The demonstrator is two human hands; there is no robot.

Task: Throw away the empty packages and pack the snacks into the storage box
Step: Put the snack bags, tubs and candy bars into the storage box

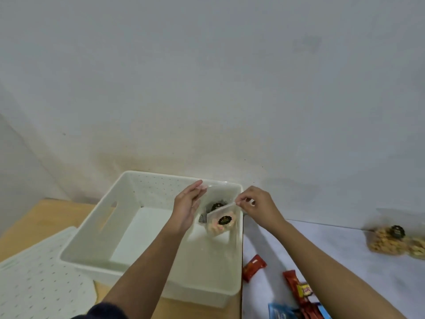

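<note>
Nearest on the right, a blue packet [281, 313] sits at the bottom edge. Just beyond it are long red bars [293, 280], one with a yellow wrapper [305, 290] whose red letters are too blurred to read. A small red packet [254, 267] lies a little farther, beside the box. On the near left a white dotted lid [34, 277] rests on the wooden bench [27, 217].

The white storage box [147, 269] stands in the middle with both arms reaching over it. Two clear bags hang inside its far right corner, above the floor of the box. The front bag [222, 226] holds pinkish snacks, and the back bag [218, 194] stands behind it, its contents hard to make out. Each carries a round black label with gold print too small to read.

The right hand [257, 204] has its grip pressed together, pinching the top right corner of the front bag. The left hand [186, 209] has its grip spread, fingers straight and flat against the left edge of the back bag. Both bags hang with their long axis roughly upright, directly below the fingertips, so the coming move is probably a straight lowering into that corner.

Far right, bags of yellow snacks [388, 241] with the same kind of black label wait on the white cloth [345, 254], nearer the right hand.
</note>
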